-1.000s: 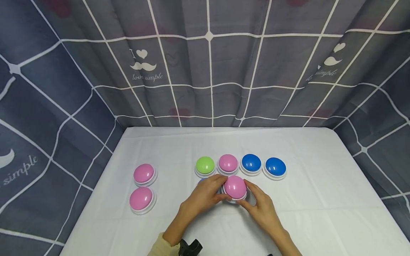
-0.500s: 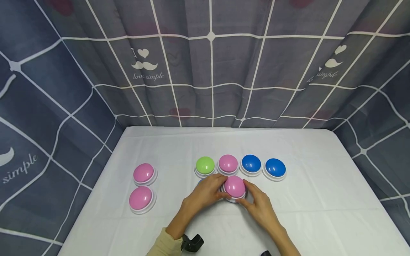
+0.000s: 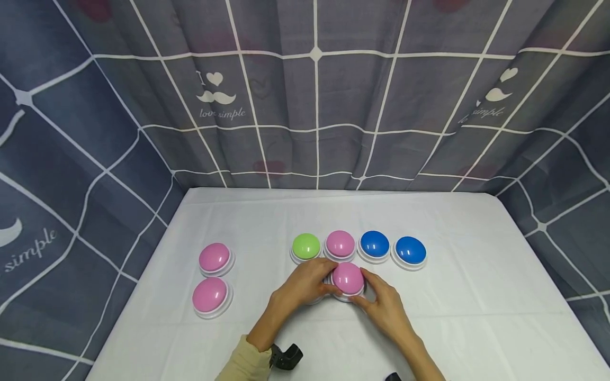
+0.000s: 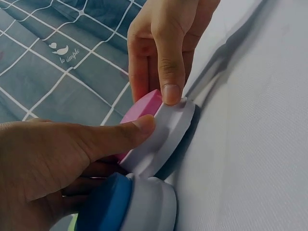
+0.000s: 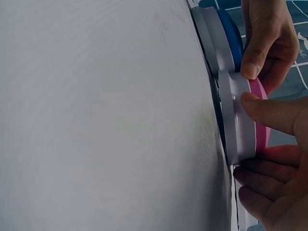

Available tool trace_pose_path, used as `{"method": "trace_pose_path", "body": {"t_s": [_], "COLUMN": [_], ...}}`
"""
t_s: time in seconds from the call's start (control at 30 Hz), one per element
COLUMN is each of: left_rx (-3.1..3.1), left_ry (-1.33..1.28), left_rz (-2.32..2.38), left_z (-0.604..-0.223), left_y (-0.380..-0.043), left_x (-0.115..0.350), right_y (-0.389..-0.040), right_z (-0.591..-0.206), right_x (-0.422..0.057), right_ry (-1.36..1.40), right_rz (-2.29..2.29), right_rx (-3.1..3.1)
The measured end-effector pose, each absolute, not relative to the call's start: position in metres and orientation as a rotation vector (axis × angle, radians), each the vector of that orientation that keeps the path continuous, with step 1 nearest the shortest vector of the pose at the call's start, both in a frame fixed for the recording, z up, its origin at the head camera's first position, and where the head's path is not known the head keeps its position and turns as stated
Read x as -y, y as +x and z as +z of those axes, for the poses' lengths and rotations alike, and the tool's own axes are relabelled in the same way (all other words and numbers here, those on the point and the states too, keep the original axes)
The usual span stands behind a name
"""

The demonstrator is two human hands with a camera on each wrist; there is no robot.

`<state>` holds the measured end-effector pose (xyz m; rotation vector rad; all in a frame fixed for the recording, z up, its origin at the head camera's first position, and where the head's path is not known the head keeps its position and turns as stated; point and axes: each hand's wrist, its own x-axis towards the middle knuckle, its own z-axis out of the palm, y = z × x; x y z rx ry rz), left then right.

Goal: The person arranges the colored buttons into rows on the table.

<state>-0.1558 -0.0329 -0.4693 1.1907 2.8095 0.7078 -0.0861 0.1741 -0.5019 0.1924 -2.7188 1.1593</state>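
Note:
A pink domed push button (image 3: 348, 278) with a white round base is pinched between both hands near the table's middle. My left hand (image 3: 305, 284) holds its left side, the thumb along the base in the left wrist view. On its right side my right hand (image 3: 385, 304) has thumb and fingers against the rim. A blue push button (image 4: 107, 204) stands right beside the held one; in the head view the left hand hides nearly all of it. In the right wrist view the pink button's base (image 5: 238, 120) sits low over the white cloth.
Behind the hands a row holds a green button (image 3: 306, 246), a pink button (image 3: 340, 244) and two blue buttons (image 3: 374, 244). Two more pink buttons (image 3: 209, 295) stand at the left. A grey checked curtain (image 3: 286, 106) surrounds the white-covered table (image 3: 476, 296).
Both hands have shifted the pink button slightly left, toward the blue one under the left hand. A bit of white base now shows below the left fingers. The other buttons stay put.

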Motion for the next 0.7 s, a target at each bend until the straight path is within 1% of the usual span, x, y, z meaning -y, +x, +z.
{"method": "trace_pose_path", "body": {"t_s": [0.7], "left_rx": [-2.843], "left_ry": [1.198], "left_rz": [0.708], "left_z": [-0.4788], "left_y": [-0.1530], "left_x": [0.0358], "right_y": [-0.0905], "right_z": [-0.5033], "right_x": [-0.1747], "right_ry": [0.209], "right_rz": [1.094], "right_rx": [2.722]}}
